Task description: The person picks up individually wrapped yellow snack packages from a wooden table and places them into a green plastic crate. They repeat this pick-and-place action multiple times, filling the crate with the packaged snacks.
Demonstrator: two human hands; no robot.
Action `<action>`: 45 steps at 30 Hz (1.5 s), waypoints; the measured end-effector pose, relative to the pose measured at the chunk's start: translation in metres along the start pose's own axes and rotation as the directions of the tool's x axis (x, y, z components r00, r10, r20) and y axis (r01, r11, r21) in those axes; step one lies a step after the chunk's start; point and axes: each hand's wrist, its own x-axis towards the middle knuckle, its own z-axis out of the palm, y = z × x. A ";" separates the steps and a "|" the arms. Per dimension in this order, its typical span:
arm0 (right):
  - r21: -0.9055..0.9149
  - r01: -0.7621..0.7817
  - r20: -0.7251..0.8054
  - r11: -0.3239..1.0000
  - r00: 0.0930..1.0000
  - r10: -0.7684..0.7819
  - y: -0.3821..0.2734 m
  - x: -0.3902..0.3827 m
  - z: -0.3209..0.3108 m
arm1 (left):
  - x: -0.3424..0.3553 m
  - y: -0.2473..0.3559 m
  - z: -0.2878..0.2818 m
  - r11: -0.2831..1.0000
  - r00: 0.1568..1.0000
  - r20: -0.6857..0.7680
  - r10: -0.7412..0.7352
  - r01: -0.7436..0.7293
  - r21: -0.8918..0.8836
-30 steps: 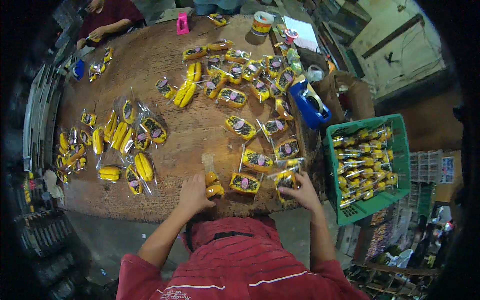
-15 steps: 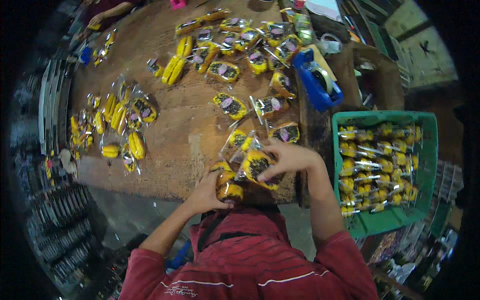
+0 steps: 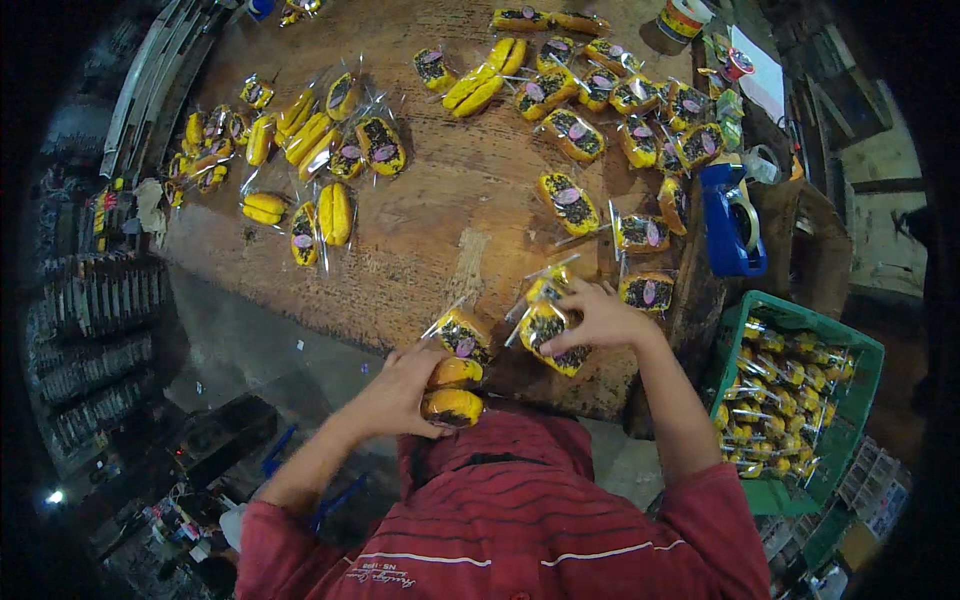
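Surface: worn brown wooden table (image 3: 440,230) fills the middle of the head view, strewn with yellow buns in clear wrappers; a dim floor shows beyond its left edge.
Far left: dark metal racks (image 3: 90,300) stand off the table's left edge.
Left cluster: loose wrapped buns (image 3: 300,150) lie scattered near the table's left edge, several yellow ones side by side.
Left hand: the left hand (image 3: 405,385) is at the table's near edge, fingers curled around two unwrapped buns (image 3: 452,392), one stacked on the other, both touching the palm.
Near-edge packet: a wrapped dark-topped bun (image 3: 462,335) lies just beyond the left hand, touching the stacked pair.
Right hand: the right hand (image 3: 600,318) rests fingers down and closed on a wrapped bun packet (image 3: 550,335) near the table's near edge, just right of the left hand.
Back row: a crowd of wrapped dark-topped buns (image 3: 600,95) spreads toward the table's far right corner.
Right edge: a blue tape dispenser (image 3: 732,220) sits at the table's right edge.
Off the right edge: a green crate (image 3: 860,350) holds many wrapped buns packed close.
Foreground: the person's red striped shirt (image 3: 520,520) fills the lower part.
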 end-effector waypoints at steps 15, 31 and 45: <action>-0.054 -0.396 -0.682 0.917 0.685 0.256 -0.090 -0.097 0.118 | 0.170 -0.043 0.004 0.715 0.483 0.863 0.146 -0.655 0.245; 0.032 -0.555 -0.867 0.832 0.398 0.299 -0.131 -0.190 0.136 | 0.117 -0.062 -0.005 0.726 0.703 0.631 0.328 -0.615 0.308; 0.010 -0.572 -0.572 0.820 0.669 0.474 -0.075 -0.472 0.051 | 0.267 0.322 0.045 0.745 0.744 -0.036 0.668 -0.666 0.043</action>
